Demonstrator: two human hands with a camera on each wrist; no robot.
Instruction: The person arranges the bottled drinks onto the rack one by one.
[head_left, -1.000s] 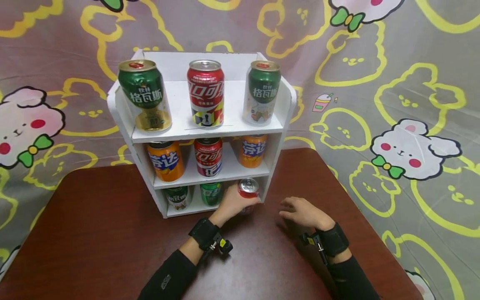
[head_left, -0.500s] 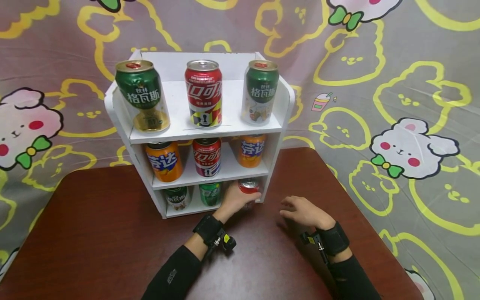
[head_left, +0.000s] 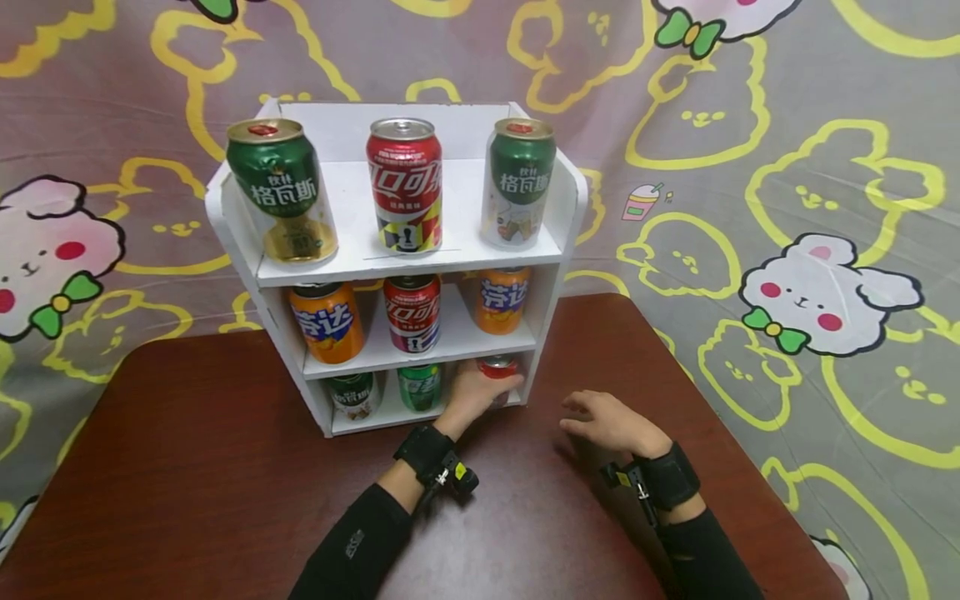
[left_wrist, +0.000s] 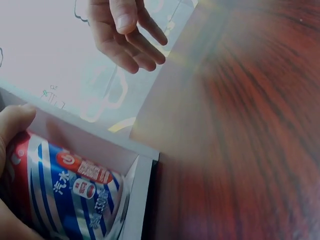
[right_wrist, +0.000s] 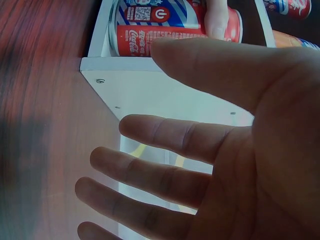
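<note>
My left hand (head_left: 471,393) grips a red Coca-Cola can (head_left: 498,367) at the right end of the bottom tier of a white shelf (head_left: 457,185). In the left wrist view the can's blue-and-white striped side (left_wrist: 70,185) stands just inside the shelf's side wall, with thumb and fingers around its upper part. Beside it, to the left, are a green can (head_left: 420,387) and a green-and-white kvass can (head_left: 354,396). To the right of the shelf my right hand (head_left: 611,423) hovers over the table, fingers loosely spread, holding nothing.
On the middle tier stand two orange Fanta cans (head_left: 327,323) and a Coca-Cola can (head_left: 412,313). The top tier bears two kvass cans (head_left: 283,192) with a Coca-Cola can (head_left: 406,185) between them. A brown table (head_left: 187,467) meets a patterned cloth backdrop (head_left: 697,167) behind.
My left hand has pushed the Coca-Cola can deeper into the bottom tier, so its lid has slipped mostly beneath the middle board. The right hand has stayed almost still.
</note>
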